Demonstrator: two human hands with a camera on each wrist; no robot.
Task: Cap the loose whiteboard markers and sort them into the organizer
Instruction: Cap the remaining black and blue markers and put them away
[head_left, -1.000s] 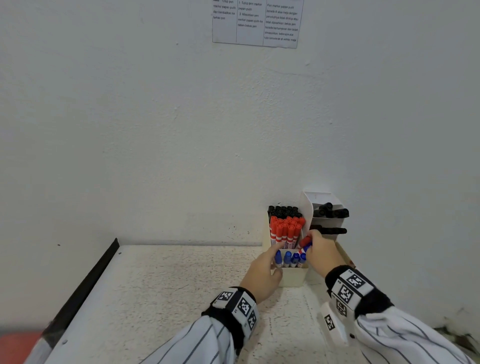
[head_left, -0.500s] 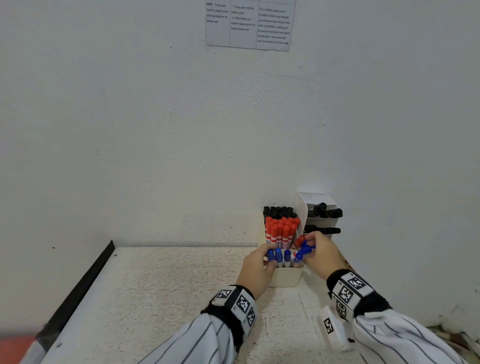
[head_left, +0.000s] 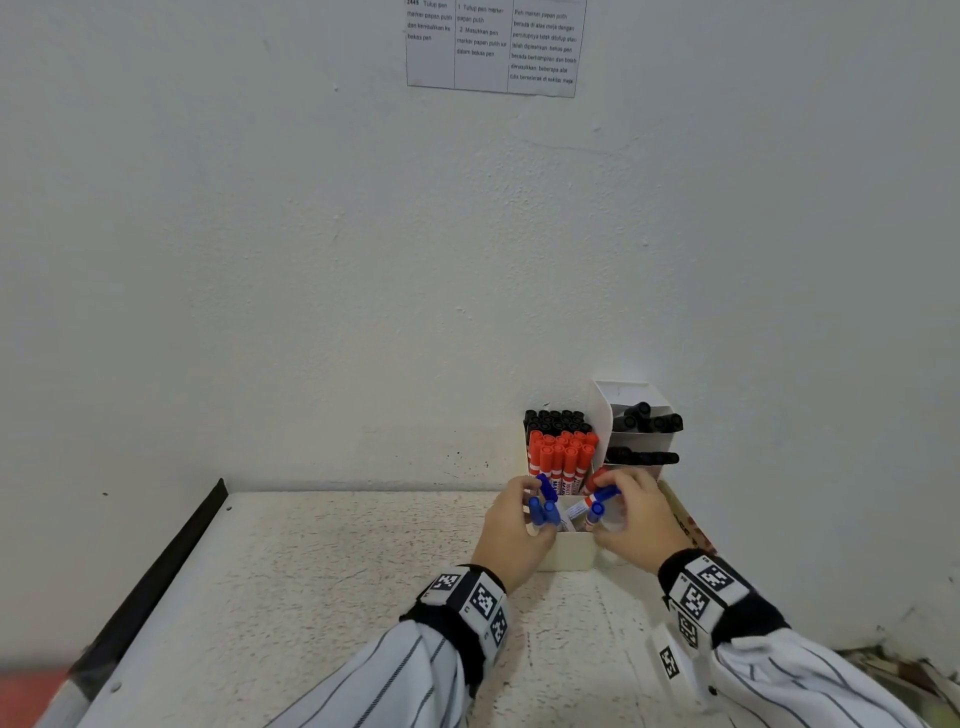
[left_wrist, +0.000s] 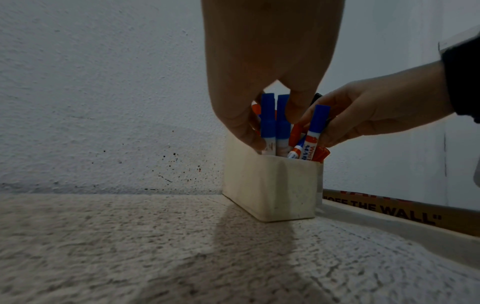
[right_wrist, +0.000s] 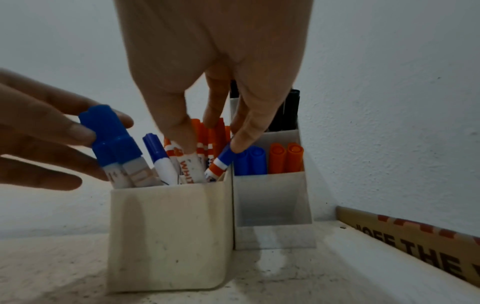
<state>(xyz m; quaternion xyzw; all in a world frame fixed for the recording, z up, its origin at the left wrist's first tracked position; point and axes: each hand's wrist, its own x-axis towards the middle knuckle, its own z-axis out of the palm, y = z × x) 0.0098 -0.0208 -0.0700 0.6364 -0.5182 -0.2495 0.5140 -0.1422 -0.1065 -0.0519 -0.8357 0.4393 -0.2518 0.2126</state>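
A white organizer (head_left: 569, 558) stands against the wall, with black markers (head_left: 556, 418) in its back row and red markers (head_left: 563, 457) in the middle row. My left hand (head_left: 535, 512) grips two blue-capped markers (left_wrist: 275, 121) in the front compartment (right_wrist: 168, 236) and leans them to the left. My right hand (right_wrist: 210, 148) reaches down into the same compartment from the right. It pinches another blue-capped marker (left_wrist: 315, 127), which stands in the compartment. A few more markers lean loosely between the two hands.
A second tiered holder (right_wrist: 272, 197) stands right of the organizer with blue, orange and black markers. A printed cardboard strip (right_wrist: 415, 242) lies along the right wall. The table has a black edge (head_left: 156, 571) at left. A paper sheet (head_left: 493, 47) hangs on the wall.
My left hand has moved from the organizer's front up onto the blue markers and tilted them left. My right hand has lowered its marker into the front compartment.
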